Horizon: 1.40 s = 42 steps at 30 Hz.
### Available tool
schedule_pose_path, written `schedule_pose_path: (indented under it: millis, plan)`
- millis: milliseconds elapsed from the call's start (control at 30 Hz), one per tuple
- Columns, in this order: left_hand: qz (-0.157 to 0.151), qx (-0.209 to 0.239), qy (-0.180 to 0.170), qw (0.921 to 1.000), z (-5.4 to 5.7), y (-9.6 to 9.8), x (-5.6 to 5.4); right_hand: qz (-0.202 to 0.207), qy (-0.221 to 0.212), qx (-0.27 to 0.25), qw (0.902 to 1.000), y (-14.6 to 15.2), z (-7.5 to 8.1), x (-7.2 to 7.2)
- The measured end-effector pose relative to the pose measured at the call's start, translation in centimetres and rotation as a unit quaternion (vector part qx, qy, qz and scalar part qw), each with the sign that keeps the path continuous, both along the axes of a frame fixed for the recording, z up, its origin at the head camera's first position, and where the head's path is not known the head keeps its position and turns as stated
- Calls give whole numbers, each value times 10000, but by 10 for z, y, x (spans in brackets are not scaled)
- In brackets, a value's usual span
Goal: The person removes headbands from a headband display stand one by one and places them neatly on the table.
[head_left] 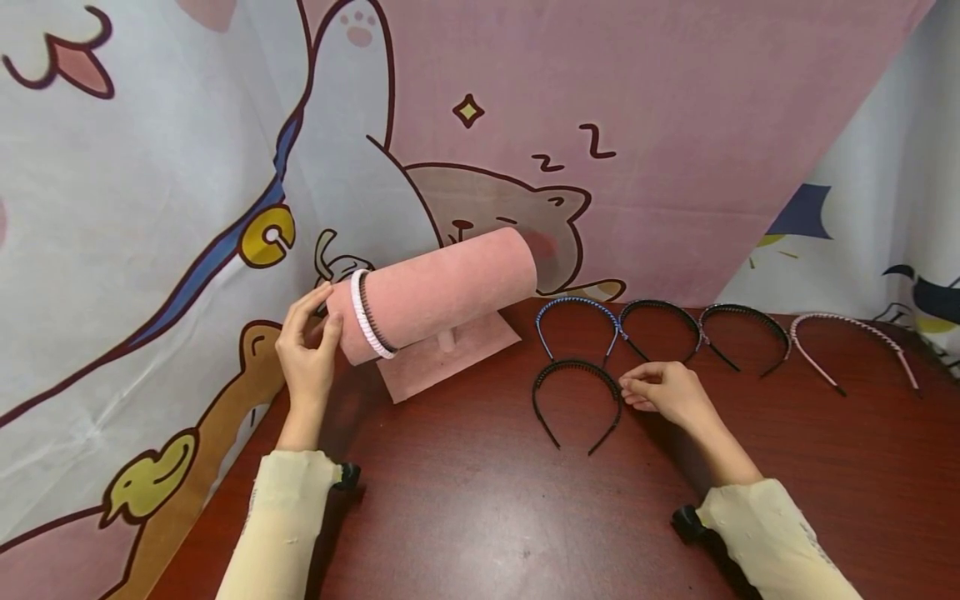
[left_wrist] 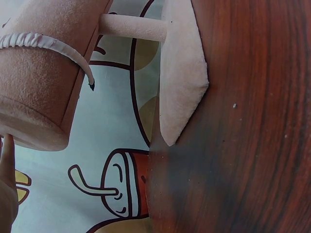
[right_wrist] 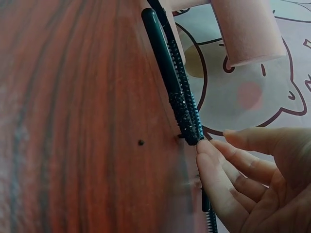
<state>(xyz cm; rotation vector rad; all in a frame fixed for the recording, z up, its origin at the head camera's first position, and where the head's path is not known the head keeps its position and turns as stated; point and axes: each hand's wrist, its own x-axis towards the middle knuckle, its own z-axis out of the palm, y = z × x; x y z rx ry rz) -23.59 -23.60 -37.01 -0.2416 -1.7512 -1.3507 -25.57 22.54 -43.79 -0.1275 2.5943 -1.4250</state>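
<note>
In the head view, a pink padded roll on a stand (head_left: pixel 457 287) carries a white ribbed headband (head_left: pixel 367 312) near its left end. My left hand (head_left: pixel 309 346) touches that end with its thumb and fingers spread; in the left wrist view a straight finger (left_wrist: pixel 8 158) meets the end face. At the front of the headbands is a black headband (head_left: pixel 576 365) with inner teeth. My right hand (head_left: pixel 667 393) is at its right side. Close up, the right fingertips (right_wrist: pixel 206 148) are against or just beside a dark sparkly headband (right_wrist: pixel 182 111), the thumb apart from it.
Behind the black headband runs a row: a blue headband (head_left: pixel 576 302), two dark headbands (head_left: pixel 660 305) and a pink headband (head_left: pixel 847 321) at the right. They are on a dark red-brown wooden table (head_left: pixel 480 508). A cartoon-print cloth (head_left: pixel 637 75) hangs behind and at the left.
</note>
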Motion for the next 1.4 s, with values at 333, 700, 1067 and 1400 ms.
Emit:
schedule_pose_path:
  millis: [333,700,1067,1400]
  plan:
    - [16,29,-9,10000,-1,0,0,47,60,-9,10000,-2,3,-2]
    - [22,34,-43,10000,-1,0,-1,152,169,-137,9996,-8,4,-6]
    - [-27,-37,-25,10000,1,1,-3,303,453,-390,9978,-24,10,-4]
    - [-140,149,43,9998,-2,-2,-4,574,687,-694,9936,-59,23,-4]
